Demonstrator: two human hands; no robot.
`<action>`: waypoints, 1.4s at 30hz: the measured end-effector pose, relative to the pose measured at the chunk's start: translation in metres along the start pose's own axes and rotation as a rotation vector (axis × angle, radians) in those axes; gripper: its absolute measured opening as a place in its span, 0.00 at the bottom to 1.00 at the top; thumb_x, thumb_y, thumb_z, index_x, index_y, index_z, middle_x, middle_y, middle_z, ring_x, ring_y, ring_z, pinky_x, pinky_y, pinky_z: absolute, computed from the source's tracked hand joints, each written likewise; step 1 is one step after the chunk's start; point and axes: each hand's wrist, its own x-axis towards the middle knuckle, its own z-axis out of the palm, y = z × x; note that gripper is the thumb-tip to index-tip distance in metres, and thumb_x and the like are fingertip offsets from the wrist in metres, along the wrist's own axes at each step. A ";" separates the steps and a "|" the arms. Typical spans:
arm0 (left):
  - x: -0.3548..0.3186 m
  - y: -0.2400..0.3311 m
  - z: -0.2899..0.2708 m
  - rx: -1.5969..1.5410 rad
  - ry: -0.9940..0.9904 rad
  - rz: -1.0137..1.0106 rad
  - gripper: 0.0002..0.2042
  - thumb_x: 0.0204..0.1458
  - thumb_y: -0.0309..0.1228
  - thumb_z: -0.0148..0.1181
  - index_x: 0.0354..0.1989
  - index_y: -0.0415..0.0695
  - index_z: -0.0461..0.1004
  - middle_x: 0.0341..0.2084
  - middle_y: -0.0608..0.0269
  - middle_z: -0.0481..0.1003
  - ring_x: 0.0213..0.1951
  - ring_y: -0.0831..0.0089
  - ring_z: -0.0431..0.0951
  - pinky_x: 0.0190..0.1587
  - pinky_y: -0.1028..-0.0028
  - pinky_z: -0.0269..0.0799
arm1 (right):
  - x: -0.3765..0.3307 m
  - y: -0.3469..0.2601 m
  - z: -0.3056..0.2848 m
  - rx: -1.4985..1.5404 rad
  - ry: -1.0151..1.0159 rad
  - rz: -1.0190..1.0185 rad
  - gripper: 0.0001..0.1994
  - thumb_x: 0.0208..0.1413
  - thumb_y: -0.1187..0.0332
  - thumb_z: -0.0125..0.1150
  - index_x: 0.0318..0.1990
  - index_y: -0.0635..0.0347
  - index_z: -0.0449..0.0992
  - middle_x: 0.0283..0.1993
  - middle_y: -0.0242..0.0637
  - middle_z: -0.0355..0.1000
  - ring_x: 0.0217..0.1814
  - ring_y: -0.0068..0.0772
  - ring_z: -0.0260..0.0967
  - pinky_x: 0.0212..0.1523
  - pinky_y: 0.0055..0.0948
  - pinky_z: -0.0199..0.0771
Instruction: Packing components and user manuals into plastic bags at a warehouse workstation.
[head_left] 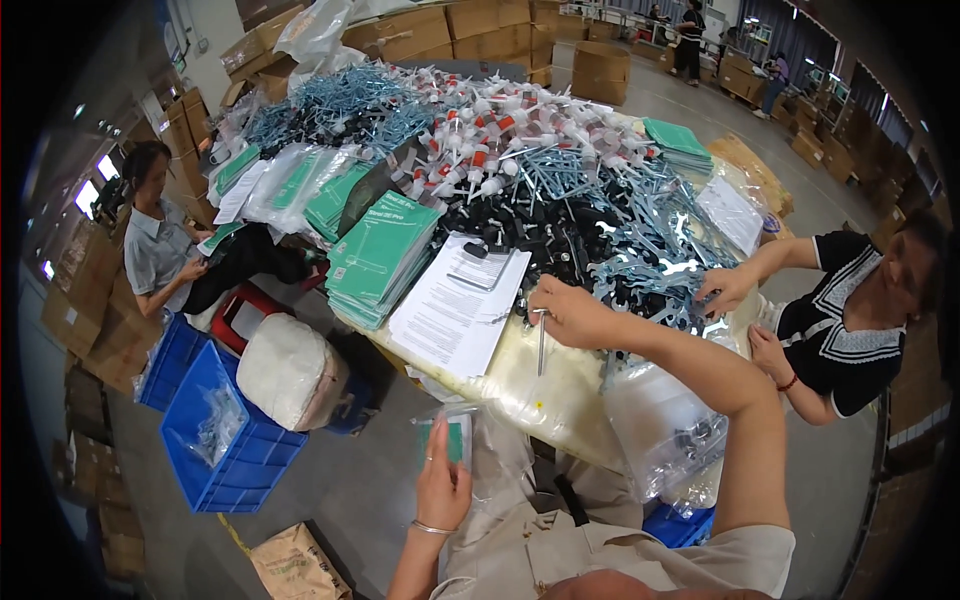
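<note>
Right hand [566, 312] out over the near edge of the bench [560, 395], fingers pinched on the top of a slim grey metal rod [541, 343] hanging straight down from the grip. Rod tip over the bench's pale yellowish plastic-covered edge; touching or not, cannot tell.

Left hand [443, 485] low, well apart from the right, below bench level over the lap. Thumb and fingers closed on a small clear plastic bag with a green card inside [455, 432], held upright, bag top toward the bench edge.

Just left of right hand: stack of white printed paper sheets [455, 310] lying flat near the bench edge. Beside that, a fanned stack of green booklets [380, 255].

Beyond right hand: heap of black plastic parts [530, 245], merging on the right into a tangle of silvery-blue metal brackets [650, 240]. Farther back, pile of white tubes with red-orange bands [500, 135].

Right edge of bench: another person in a black top with white trim, one hand [725, 290] spread on the metal brackets. Left side: second person seated low beside the bench.

Under right forearm: clear plastic bags holding dark parts [670, 435], hanging off the bench front. Floor at left: blue plastic crates [225, 440], white stuffed sack [285, 370] next to them, brown paper sack [295, 565] nearer.
</note>
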 end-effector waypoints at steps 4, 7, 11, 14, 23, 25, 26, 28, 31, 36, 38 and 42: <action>-0.004 -0.002 -0.001 0.008 0.006 -0.003 0.33 0.43 0.16 0.48 0.63 0.44 0.51 0.59 0.47 0.56 0.20 0.73 0.67 0.26 0.77 0.67 | 0.012 0.012 0.010 -0.134 -0.031 -0.002 0.16 0.43 0.76 0.52 0.43 0.57 0.63 0.44 0.46 0.57 0.38 0.51 0.65 0.38 0.42 0.66; -0.006 -0.007 -0.002 -0.002 0.017 -0.008 0.33 0.43 0.16 0.47 0.63 0.44 0.50 0.59 0.47 0.56 0.20 0.73 0.67 0.26 0.77 0.67 | 0.019 0.012 0.008 -0.233 -0.109 0.011 0.21 0.42 0.76 0.54 0.47 0.59 0.60 0.46 0.47 0.57 0.40 0.53 0.66 0.40 0.44 0.67; -0.005 -0.008 -0.002 -0.005 0.021 -0.017 0.33 0.43 0.16 0.47 0.63 0.44 0.50 0.59 0.47 0.56 0.19 0.72 0.67 0.26 0.77 0.67 | 0.021 0.013 0.011 -0.287 -0.121 -0.002 0.22 0.41 0.73 0.56 0.47 0.62 0.59 0.46 0.50 0.59 0.42 0.55 0.66 0.42 0.44 0.69; -0.004 -0.009 -0.002 -0.006 0.020 0.001 0.33 0.43 0.16 0.47 0.63 0.44 0.50 0.59 0.47 0.56 0.19 0.72 0.67 0.25 0.77 0.67 | 0.022 0.013 0.015 -0.274 -0.095 0.003 0.22 0.42 0.70 0.58 0.46 0.63 0.59 0.44 0.51 0.60 0.43 0.55 0.66 0.41 0.44 0.69; -0.004 -0.005 -0.002 0.003 -0.039 -0.059 0.33 0.42 0.17 0.48 0.62 0.40 0.49 0.60 0.49 0.54 0.25 0.65 0.71 0.28 0.75 0.70 | 0.030 0.020 0.032 -0.448 -0.134 -0.028 0.20 0.42 0.70 0.55 0.42 0.67 0.58 0.40 0.52 0.63 0.36 0.54 0.68 0.35 0.43 0.71; -0.005 -0.008 0.000 -0.001 -0.033 -0.051 0.33 0.42 0.17 0.47 0.62 0.40 0.49 0.60 0.49 0.54 0.25 0.65 0.71 0.28 0.75 0.69 | 0.028 0.022 0.035 -0.447 -0.123 -0.007 0.19 0.42 0.70 0.55 0.42 0.67 0.58 0.40 0.53 0.63 0.35 0.54 0.68 0.34 0.44 0.71; -0.006 -0.008 0.001 -0.006 -0.028 -0.044 0.33 0.42 0.17 0.47 0.62 0.40 0.49 0.60 0.49 0.54 0.24 0.65 0.71 0.28 0.75 0.69 | 0.027 0.023 0.037 -0.445 -0.114 0.015 0.19 0.42 0.70 0.54 0.41 0.67 0.58 0.40 0.53 0.63 0.34 0.54 0.69 0.34 0.44 0.72; -0.006 -0.008 0.000 0.000 -0.030 -0.042 0.33 0.42 0.17 0.47 0.62 0.40 0.49 0.61 0.49 0.54 0.24 0.65 0.72 0.28 0.75 0.69 | 0.024 0.019 0.037 -0.458 -0.082 0.002 0.19 0.42 0.70 0.54 0.42 0.67 0.57 0.38 0.53 0.64 0.32 0.53 0.69 0.30 0.43 0.72; -0.006 -0.009 0.000 0.002 -0.023 -0.020 0.33 0.42 0.17 0.47 0.62 0.40 0.49 0.61 0.49 0.54 0.25 0.65 0.72 0.28 0.74 0.69 | 0.023 0.017 0.041 -0.503 -0.034 -0.039 0.19 0.42 0.70 0.54 0.42 0.66 0.57 0.37 0.51 0.65 0.28 0.51 0.69 0.26 0.43 0.71; -0.006 -0.008 -0.001 0.007 -0.039 -0.021 0.33 0.42 0.18 0.47 0.62 0.40 0.49 0.61 0.49 0.54 0.25 0.64 0.72 0.29 0.74 0.69 | 0.025 0.019 0.050 -0.570 0.052 -0.048 0.19 0.42 0.67 0.56 0.40 0.65 0.59 0.35 0.48 0.66 0.25 0.48 0.70 0.23 0.41 0.71; -0.006 -0.006 -0.001 -0.006 -0.051 -0.021 0.33 0.43 0.18 0.47 0.62 0.40 0.49 0.61 0.49 0.54 0.28 0.63 0.73 0.29 0.74 0.69 | 0.025 0.027 0.054 -0.594 0.089 -0.054 0.17 0.42 0.68 0.56 0.38 0.64 0.60 0.34 0.46 0.65 0.25 0.48 0.69 0.22 0.41 0.71; -0.008 -0.012 -0.001 -0.022 -0.031 -0.001 0.32 0.43 0.18 0.47 0.62 0.39 0.49 0.61 0.48 0.54 0.32 0.61 0.74 0.29 0.74 0.70 | 0.020 0.023 0.056 -0.553 0.161 -0.010 0.15 0.42 0.68 0.56 0.37 0.62 0.60 0.32 0.44 0.65 0.25 0.48 0.69 0.22 0.41 0.71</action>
